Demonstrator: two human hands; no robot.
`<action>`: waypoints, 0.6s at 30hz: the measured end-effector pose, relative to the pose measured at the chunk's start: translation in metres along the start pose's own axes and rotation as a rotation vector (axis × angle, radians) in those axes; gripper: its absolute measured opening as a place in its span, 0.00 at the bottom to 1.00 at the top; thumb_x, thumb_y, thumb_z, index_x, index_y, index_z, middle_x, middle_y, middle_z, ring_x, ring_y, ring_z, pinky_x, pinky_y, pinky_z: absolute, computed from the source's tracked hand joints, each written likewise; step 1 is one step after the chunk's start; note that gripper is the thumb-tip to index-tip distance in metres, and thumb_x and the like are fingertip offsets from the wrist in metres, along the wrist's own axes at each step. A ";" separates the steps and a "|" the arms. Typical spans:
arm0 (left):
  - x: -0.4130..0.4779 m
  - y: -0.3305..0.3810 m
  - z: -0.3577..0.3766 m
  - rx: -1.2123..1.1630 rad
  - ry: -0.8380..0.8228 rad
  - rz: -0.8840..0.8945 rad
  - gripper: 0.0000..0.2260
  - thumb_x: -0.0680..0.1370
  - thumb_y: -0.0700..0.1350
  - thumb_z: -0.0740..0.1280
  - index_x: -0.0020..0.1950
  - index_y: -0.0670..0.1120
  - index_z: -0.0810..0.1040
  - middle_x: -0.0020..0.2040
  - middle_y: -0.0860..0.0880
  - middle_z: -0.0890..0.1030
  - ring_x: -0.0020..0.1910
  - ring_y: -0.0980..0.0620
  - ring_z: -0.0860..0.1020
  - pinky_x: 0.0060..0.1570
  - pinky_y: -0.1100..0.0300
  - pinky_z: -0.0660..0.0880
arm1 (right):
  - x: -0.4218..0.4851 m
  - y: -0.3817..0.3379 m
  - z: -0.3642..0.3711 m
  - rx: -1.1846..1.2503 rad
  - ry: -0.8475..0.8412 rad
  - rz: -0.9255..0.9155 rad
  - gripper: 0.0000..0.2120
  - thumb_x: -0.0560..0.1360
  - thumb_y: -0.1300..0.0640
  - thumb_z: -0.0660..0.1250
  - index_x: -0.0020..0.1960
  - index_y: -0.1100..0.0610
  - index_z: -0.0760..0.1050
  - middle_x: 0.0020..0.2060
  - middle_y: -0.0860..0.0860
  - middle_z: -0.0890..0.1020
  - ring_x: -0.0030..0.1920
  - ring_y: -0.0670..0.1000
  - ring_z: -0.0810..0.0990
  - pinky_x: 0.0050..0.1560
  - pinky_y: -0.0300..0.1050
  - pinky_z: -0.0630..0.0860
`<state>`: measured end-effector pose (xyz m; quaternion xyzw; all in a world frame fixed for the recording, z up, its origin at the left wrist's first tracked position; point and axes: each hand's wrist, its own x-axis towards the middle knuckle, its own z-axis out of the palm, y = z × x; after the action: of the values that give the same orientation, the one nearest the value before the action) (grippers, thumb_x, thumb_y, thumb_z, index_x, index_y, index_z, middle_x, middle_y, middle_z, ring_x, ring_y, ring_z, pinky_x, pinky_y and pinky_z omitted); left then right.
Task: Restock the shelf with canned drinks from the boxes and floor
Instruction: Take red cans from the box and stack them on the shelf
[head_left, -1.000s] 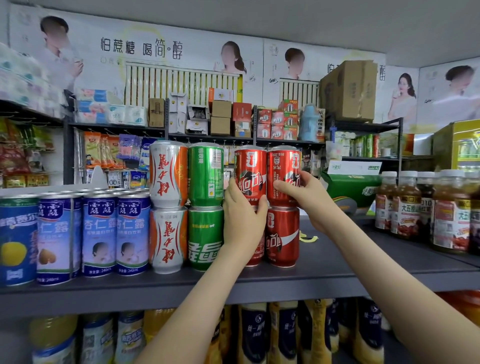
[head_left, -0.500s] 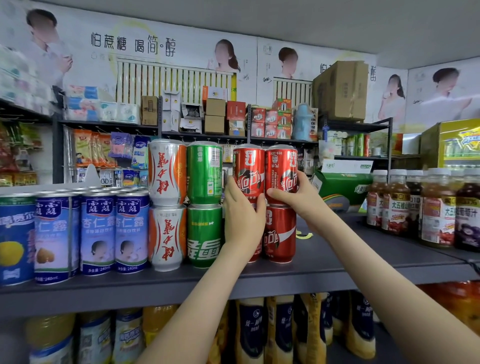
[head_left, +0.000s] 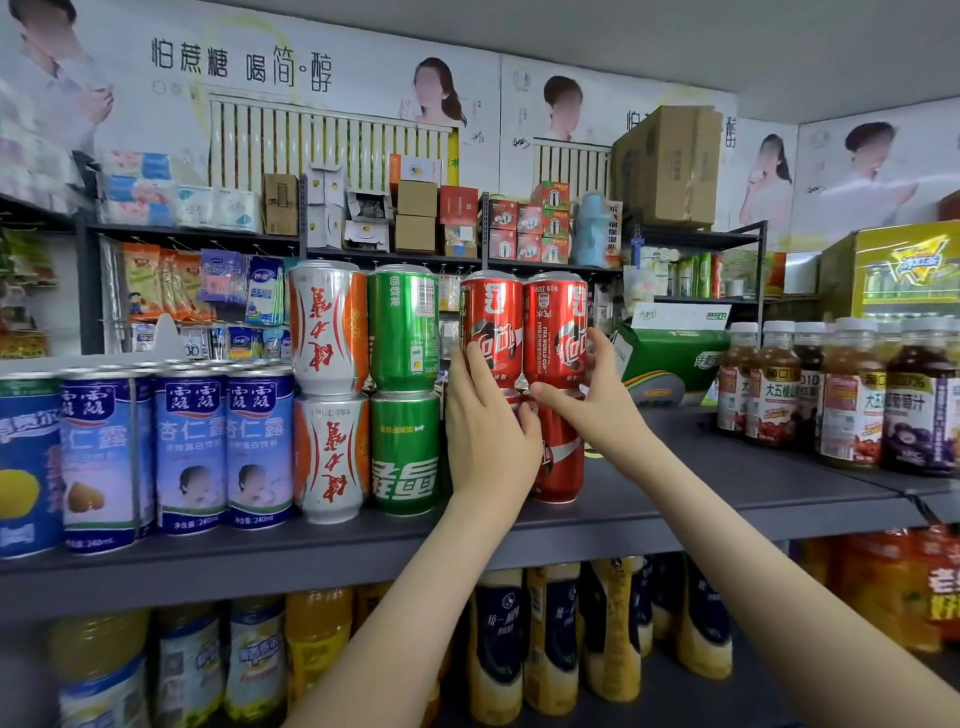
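While green cans (head_left: 402, 332) crowd the stack's left and a green box (head_left: 670, 358) sits behind, your left hand (head_left: 488, 436) and right hand (head_left: 597, 410) grip the upper red cans (head_left: 491, 332) on the shelf (head_left: 727, 483), just as before.

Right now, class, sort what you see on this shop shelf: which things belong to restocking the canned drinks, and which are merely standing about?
In the job: upper red cola cans, gripped by the left hand and right hand; lower red cola can beneath; dark grey metal shelf.

Standing about: green metal cans; blue-and-white tall cans; brown capped juice bottles; big cardboard box.
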<state>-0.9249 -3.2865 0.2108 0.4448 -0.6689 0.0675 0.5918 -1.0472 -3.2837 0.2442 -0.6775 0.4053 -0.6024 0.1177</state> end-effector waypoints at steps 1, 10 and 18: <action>-0.003 0.000 0.000 0.015 -0.004 0.011 0.35 0.78 0.47 0.63 0.77 0.40 0.46 0.77 0.39 0.51 0.75 0.42 0.55 0.72 0.49 0.60 | -0.004 0.001 0.001 -0.023 0.007 -0.020 0.34 0.72 0.64 0.71 0.66 0.48 0.53 0.52 0.36 0.69 0.45 0.24 0.72 0.42 0.21 0.70; -0.057 -0.001 -0.002 0.083 -0.037 0.205 0.31 0.76 0.46 0.66 0.75 0.41 0.58 0.75 0.36 0.59 0.72 0.37 0.63 0.68 0.42 0.66 | -0.068 0.011 -0.010 -0.463 0.056 -0.073 0.39 0.76 0.50 0.67 0.77 0.54 0.47 0.76 0.50 0.56 0.74 0.46 0.54 0.69 0.38 0.55; -0.184 0.018 0.000 -0.021 -0.144 0.310 0.21 0.78 0.47 0.62 0.69 0.38 0.68 0.69 0.38 0.69 0.68 0.43 0.68 0.67 0.54 0.65 | -0.206 0.046 -0.048 -0.690 0.059 -0.100 0.25 0.77 0.57 0.64 0.71 0.62 0.62 0.63 0.56 0.71 0.65 0.51 0.67 0.64 0.37 0.62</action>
<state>-0.9548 -3.1808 0.0626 0.3338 -0.7709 0.1186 0.5294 -1.0982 -3.1549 0.0775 -0.6786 0.5546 -0.4544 -0.1596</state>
